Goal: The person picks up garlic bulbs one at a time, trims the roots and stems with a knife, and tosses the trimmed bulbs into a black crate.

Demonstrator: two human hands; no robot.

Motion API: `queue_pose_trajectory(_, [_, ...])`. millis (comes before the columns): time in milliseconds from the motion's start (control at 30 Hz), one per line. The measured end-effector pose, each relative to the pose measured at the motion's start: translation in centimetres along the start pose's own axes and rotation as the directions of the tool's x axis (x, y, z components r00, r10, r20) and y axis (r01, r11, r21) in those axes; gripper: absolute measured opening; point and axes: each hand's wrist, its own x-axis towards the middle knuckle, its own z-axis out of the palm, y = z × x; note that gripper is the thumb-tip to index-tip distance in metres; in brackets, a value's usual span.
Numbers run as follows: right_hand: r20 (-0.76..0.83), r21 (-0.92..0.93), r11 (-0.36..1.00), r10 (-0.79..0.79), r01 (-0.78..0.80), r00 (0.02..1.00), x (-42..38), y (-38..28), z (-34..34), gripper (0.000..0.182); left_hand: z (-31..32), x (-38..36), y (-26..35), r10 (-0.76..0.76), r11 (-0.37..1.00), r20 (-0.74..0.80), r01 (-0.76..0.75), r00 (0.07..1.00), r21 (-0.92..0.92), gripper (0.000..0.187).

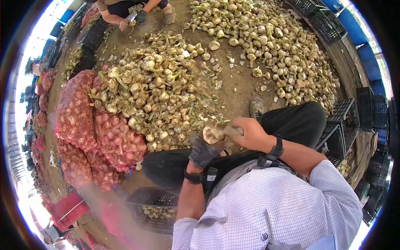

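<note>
My left hand (203, 151), in a dark grey glove, is wrapped round a garlic bulb (211, 134) whose pale, cut-looking face points up. My bare right hand (249, 134) is closed just to the right of the bulb. Motion blur smears the strip between the bulb and my right fingers, so what they grip cannot be made out. Beyond my hands lies a heap of garlic (156, 89) with dry stems and leaves, and a second large pile of bulbs (275, 46) spreads at the upper right.
Red mesh sacks full of bulbs (79, 112) stand to the left. A black crate (146, 198) with garlic inside is beside my left leg. More black crates (343, 114) line the right side. At the top left, another person's gloved hand (141, 17) works low to the ground.
</note>
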Motion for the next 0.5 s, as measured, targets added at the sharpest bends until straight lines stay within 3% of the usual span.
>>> queue_pose_trajectory(100, [0.076,0.290,0.920,0.253,-0.264,0.965,0.3,-0.4,0.4,0.054,0.7,0.6,2.9,-0.051,0.997,-0.085,0.056,0.995,0.062,0.060])
queue_pose_trajectory(200, [-0.005,0.258,0.958,0.133,-0.127,0.991,0.9,1.3,1.6,0.067,1.7,0.5,1.7,-0.102,0.995,-0.073,0.104,0.992,0.015,0.074])
queue_pose_trajectory(233, [-0.009,0.254,0.956,0.151,-0.144,0.989,0.9,1.3,1.4,0.065,1.6,0.4,1.2,0.154,0.959,-0.165,-0.107,0.974,0.263,0.073])
queue_pose_trajectory(300, [-0.018,0.247,0.952,0.190,-0.180,0.982,1.0,1.0,0.3,0.061,1.7,-0.2,0.2,0.077,0.994,-0.293,-0.097,0.953,-0.053,0.072])
queue_pose_trajectory(333, [-0.059,0.175,0.982,0.086,-0.075,0.995,1.0,0.6,-0.2,0.059,1.7,-0.4,-0.8,0.024,0.972,-0.345,-0.102,0.938,-0.211,0.071])
queue_pose_trajectory(400, [-0.111,0.021,0.991,-0.130,0.133,0.985,1.2,-0.1,-0.6,0.056,0.7,0.0,-2.4,-0.171,0.861,-0.065,0.117,0.983,-0.495,0.068])
queue_pose_trajectory(433, [-0.096,-0.042,0.978,-0.207,0.204,0.974,1.3,-0.4,-0.2,0.050,1.2,0.2,-2.1,-0.097,0.881,-0.082,0.048,0.992,-0.472,0.066])
queue_pose_trajectory(500, [-0.055,-0.168,0.925,-0.354,0.341,0.934,1.2,-0.9,0.6,0.039,0.3,0.3,-1.3,-0.031,0.998,-0.068,0.026,0.997,-0.064,0.055])
